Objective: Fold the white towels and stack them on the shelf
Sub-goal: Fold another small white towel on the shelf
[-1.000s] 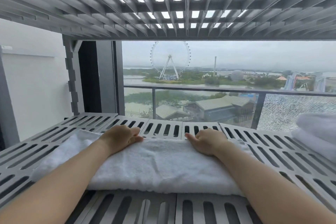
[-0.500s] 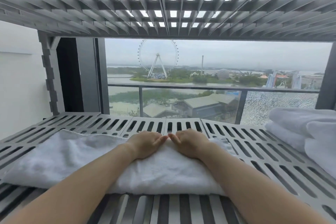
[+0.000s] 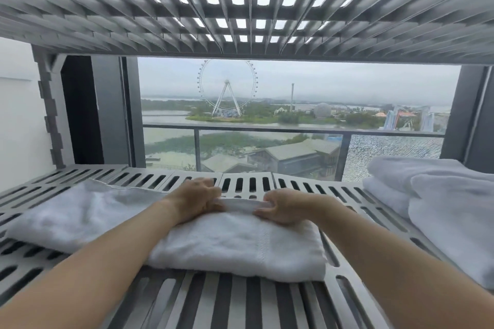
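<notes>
A white towel [image 3: 235, 246] lies folded lengthwise across the grey slatted shelf [image 3: 248, 184], its left part [image 3: 80, 214] spread flat. My left hand [image 3: 192, 201] and my right hand [image 3: 283, 207] sit side by side at the towel's far edge. Each pinches a raised strip of that edge between fingers and thumb. Both forearms reach in from the bottom of the view. At the right end of the shelf, a stack of folded white towels [image 3: 438, 195] rests.
Another slatted shelf [image 3: 240, 2] hangs low overhead. Grey uprights stand at the back left [image 3: 50, 115] and back right [image 3: 473, 115]. Behind the shelf is a window with a balcony railing [image 3: 267, 131]. A white wall is at the left.
My hands came together from apart, then lifted a strip of the towel's far edge. The view shifted left to right, bringing the towel stack further in.
</notes>
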